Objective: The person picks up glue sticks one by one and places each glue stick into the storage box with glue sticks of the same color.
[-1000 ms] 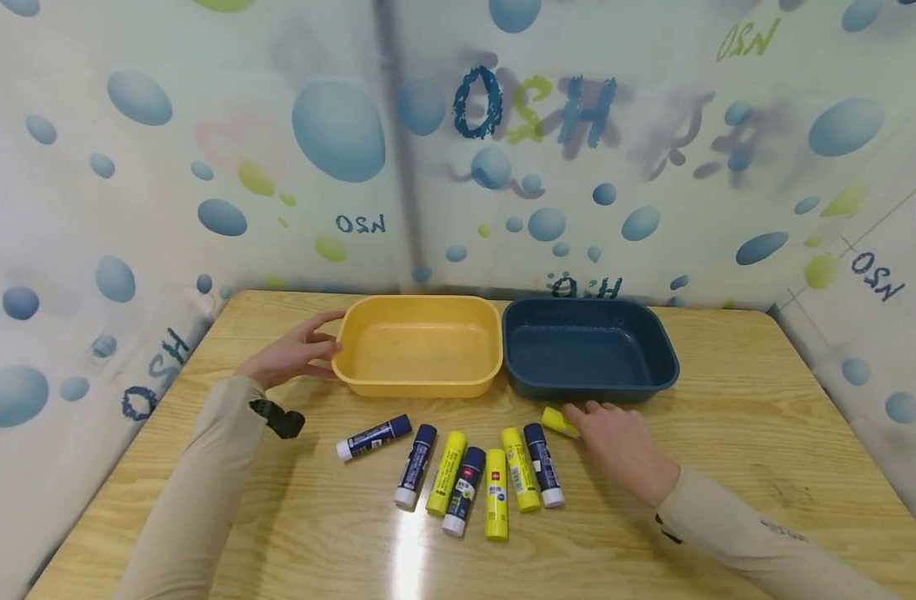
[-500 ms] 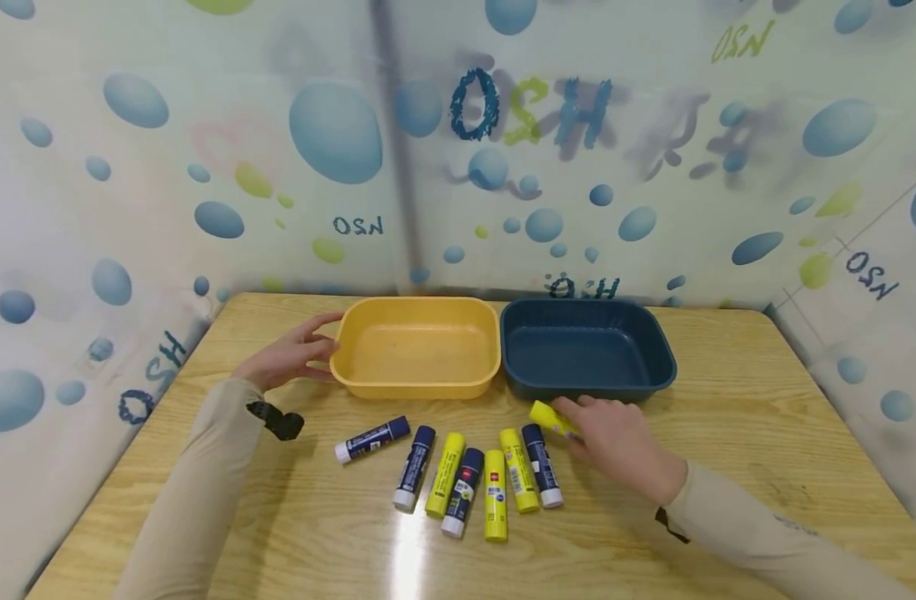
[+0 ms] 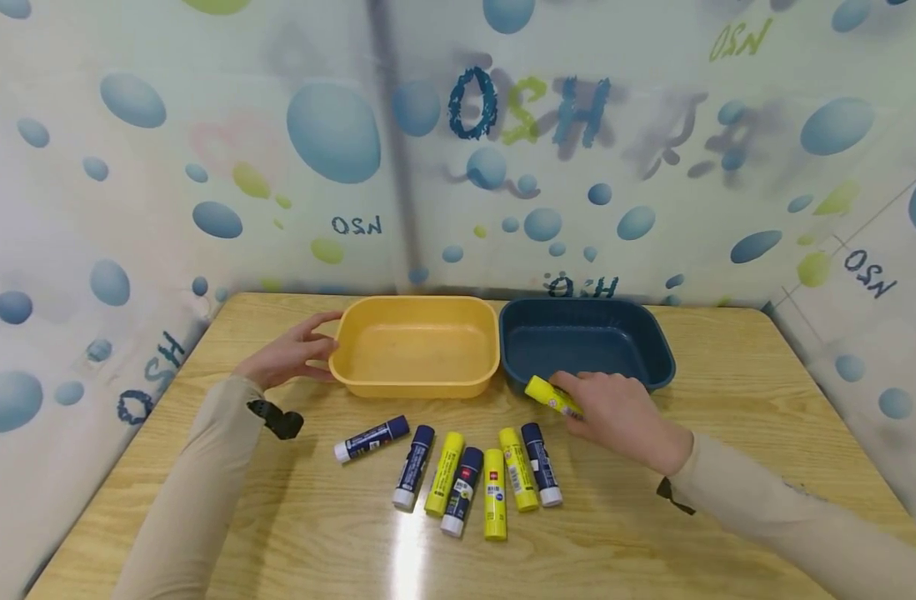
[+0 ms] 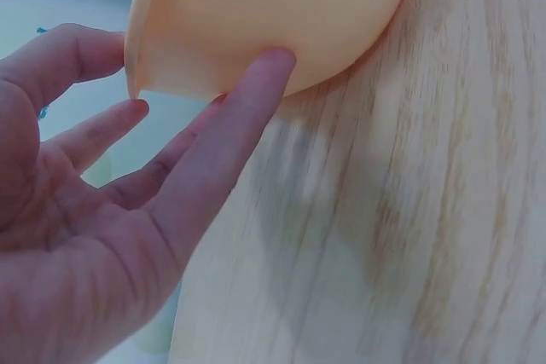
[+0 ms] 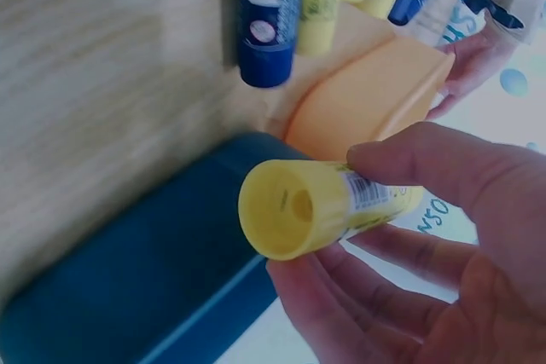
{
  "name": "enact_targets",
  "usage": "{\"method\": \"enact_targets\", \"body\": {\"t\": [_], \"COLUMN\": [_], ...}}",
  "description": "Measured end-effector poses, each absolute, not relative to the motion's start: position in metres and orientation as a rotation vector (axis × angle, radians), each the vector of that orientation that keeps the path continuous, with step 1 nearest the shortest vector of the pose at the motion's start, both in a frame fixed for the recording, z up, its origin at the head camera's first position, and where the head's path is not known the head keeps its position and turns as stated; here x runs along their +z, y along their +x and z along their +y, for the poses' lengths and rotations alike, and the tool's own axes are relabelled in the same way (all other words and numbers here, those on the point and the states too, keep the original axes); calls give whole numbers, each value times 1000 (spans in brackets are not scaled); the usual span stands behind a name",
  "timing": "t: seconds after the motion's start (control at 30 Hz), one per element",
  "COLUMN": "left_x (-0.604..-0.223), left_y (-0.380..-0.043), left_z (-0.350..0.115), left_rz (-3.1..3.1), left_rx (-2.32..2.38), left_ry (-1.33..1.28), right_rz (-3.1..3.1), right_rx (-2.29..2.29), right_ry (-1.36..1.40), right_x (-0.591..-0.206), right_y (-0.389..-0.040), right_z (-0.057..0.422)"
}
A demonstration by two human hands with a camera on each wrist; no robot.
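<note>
My right hand [image 3: 626, 421] pinches a yellow glue stick [image 3: 551, 396] between thumb and fingers, raised at the front wall of the dark blue bin [image 3: 588, 385]. In the right wrist view the glue stick [image 5: 299, 206] shows its hollow end, with a barcode label by the thumb. My left hand [image 3: 288, 354] touches the left side of the yellow bin [image 3: 420, 389]. Its fingers are spread against the rim and outer wall in the left wrist view, not curled round them. Inside, both bins hold nothing visible.
Several glue sticks lie on the wooden table in front of the bins. A navy one [image 3: 372, 439] lies aslant at the left; a yellow one [image 3: 495, 496] and a navy one [image 3: 541, 465] are further right. A patterned curtain [image 3: 458, 167] hangs behind the table.
My right hand has picked the yellow glue stick up off the table and moved it up and slightly left, to the blue bin's front edge. The left hand has stayed on the yellow bin.
</note>
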State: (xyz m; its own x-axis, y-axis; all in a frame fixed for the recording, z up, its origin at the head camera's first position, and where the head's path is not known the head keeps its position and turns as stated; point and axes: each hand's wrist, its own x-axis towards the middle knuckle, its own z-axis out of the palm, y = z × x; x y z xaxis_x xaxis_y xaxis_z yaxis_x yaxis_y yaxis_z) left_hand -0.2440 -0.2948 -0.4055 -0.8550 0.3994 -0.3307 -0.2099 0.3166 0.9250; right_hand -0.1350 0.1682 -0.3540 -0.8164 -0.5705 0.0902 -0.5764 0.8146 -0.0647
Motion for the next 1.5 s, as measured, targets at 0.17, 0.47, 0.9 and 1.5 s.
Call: {"method": "enact_targets", "body": {"t": [0.17, 0.47, 0.9, 1.5], "left_x": [-404, -403, -399, -400], "left_y": [-245, -244, -242, -245], "left_z": [-294, -290, -287, -285], "left_rz": [2090, 2113, 2097, 2095], "left_rx": [1557, 1539, 1541, 1533], "left_ry": [173, 158, 177, 163], "right_rz": [-2912, -3024, -3225, -3470], "right_rx": [176, 297, 450, 533], "right_ry": [924, 896, 719, 608], "right_x": [-343, -327, -322, -332], "right_y": [-142, -157, -197, -245], "right_z": [167, 162, 161, 152]}}
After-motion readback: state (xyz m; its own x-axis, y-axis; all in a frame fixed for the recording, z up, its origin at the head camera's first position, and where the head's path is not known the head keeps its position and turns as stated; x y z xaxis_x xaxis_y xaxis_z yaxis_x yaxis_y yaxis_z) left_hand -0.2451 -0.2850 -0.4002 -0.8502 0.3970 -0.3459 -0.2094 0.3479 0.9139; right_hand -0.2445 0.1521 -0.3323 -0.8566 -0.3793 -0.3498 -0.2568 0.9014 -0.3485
